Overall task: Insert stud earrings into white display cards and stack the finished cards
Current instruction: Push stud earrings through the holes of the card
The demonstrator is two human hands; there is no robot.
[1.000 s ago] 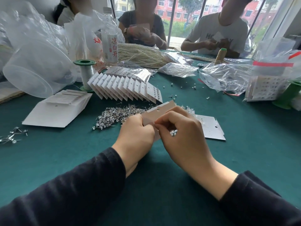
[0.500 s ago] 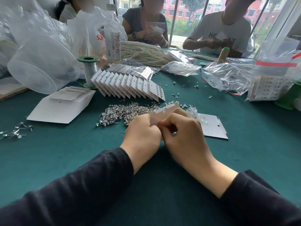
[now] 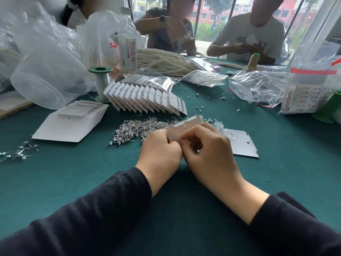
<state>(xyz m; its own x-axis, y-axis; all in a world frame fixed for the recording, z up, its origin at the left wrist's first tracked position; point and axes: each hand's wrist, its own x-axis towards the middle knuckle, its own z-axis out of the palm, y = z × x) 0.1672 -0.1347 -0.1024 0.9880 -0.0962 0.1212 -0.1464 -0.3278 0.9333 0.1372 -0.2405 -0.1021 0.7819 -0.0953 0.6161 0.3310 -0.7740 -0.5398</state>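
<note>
Pinched between left hand (image 3: 160,151) and right hand (image 3: 209,152), knuckles together: white display card (image 3: 184,126), long axis slanting up-right, tabbed edge away.

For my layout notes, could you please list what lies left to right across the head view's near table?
Scattered loose studs → blank white card stack → stud earring pile → held display card → flat card.

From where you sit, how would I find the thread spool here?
Start at the big clear plastic tub at far left. Just right of it, beside the fanned white cards, stands the spool. Unlike the tan spool across the table, it has silvery thread between green ends.
</note>
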